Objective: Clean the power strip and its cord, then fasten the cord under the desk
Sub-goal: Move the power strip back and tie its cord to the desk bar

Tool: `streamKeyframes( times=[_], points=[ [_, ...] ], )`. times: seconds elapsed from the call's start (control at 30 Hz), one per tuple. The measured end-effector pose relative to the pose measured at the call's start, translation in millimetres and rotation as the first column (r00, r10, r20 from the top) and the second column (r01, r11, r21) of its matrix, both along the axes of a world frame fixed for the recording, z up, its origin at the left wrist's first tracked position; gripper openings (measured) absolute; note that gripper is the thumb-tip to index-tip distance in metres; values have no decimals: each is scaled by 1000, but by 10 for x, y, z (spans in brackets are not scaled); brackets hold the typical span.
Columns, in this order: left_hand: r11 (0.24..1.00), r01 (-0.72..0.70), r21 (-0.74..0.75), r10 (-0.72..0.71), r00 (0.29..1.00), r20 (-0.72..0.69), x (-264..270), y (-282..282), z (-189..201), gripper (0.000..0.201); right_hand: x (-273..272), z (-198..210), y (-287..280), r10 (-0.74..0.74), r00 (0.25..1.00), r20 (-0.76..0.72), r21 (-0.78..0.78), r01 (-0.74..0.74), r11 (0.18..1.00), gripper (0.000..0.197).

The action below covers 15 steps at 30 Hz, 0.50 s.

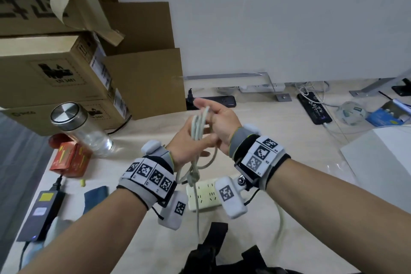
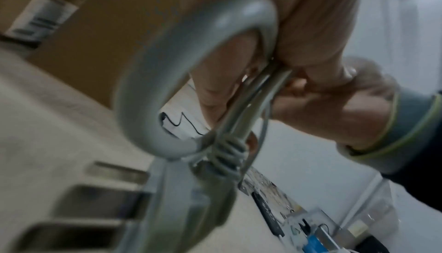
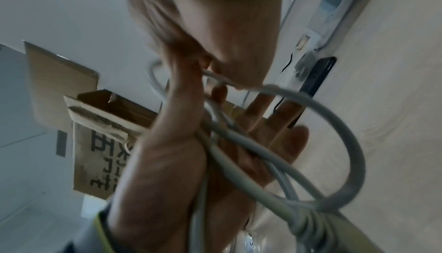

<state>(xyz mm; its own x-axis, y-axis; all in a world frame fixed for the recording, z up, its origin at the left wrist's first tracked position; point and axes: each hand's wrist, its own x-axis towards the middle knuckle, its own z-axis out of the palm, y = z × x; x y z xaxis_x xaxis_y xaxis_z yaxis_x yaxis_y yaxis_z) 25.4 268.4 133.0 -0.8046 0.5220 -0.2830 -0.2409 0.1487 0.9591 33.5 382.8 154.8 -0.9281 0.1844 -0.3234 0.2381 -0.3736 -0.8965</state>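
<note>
A grey-white cord [image 1: 196, 127] is gathered into long loops above the desk, and both hands hold it. My left hand [image 1: 185, 143] grips the strands from below; in the right wrist view the cord [image 3: 354, 143] crosses its palm [image 3: 167, 162]. My right hand [image 1: 219, 124] pinches the top of the loops at the thumb, with its fingers mostly straight. Lower down, turns of cord [image 1: 193, 177] are wound round the bundle. The cream power strip [image 1: 203, 196] lies on the desk beneath my wrists, partly hidden. A blurred grey plug [image 2: 181, 200] with flat prongs hangs close to the left wrist camera.
Cardboard boxes [image 1: 66, 69] are stacked at the back left, with a metal-lidded bottle [image 1: 73, 127] and a red carton [image 1: 71, 158] before them. A dark adapter [image 1: 42, 211] and blue cloth [image 1: 95, 196] lie left. Black power strips [image 1: 313, 107] and cables sit at the back right.
</note>
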Motion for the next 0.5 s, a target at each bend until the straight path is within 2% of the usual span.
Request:
streamKeyframes(
  times=[0.1,0.17,0.2,0.23,0.27,0.3,0.37,0.43,0.5],
  points=[
    [999,-12,30,12,1000,2,13,68,30,71,47,108,16,146,988,40,-307,-127,943,37],
    [996,-47,81,44,998,38,27,92,30,68,57,170,28,205,978,45,-346,-178,921,43],
    [997,-59,58,58,998,29,34,99,13,66,50,167,38,203,977,56,-241,-184,953,42],
    [997,-76,0,76,997,5,28,99,-6,63,45,122,60,193,979,67,-53,-190,980,41],
    [991,-120,-63,120,993,-9,-1,83,-32,59,51,59,91,175,981,78,180,-187,966,43],
    [977,-185,-103,187,982,15,-49,50,-81,54,80,-26,143,147,986,83,404,-168,899,43],
    [944,-307,-118,323,935,145,-158,-78,-200,42,210,-257,336,146,977,154,723,-212,658,42],
    [919,-382,-99,394,884,250,-231,-240,-324,31,440,-573,563,246,894,374,812,-444,379,51],
    [899,-430,-78,434,857,279,-246,-340,-430,24,687,-887,704,325,722,611,752,-658,46,76]
  ],
)
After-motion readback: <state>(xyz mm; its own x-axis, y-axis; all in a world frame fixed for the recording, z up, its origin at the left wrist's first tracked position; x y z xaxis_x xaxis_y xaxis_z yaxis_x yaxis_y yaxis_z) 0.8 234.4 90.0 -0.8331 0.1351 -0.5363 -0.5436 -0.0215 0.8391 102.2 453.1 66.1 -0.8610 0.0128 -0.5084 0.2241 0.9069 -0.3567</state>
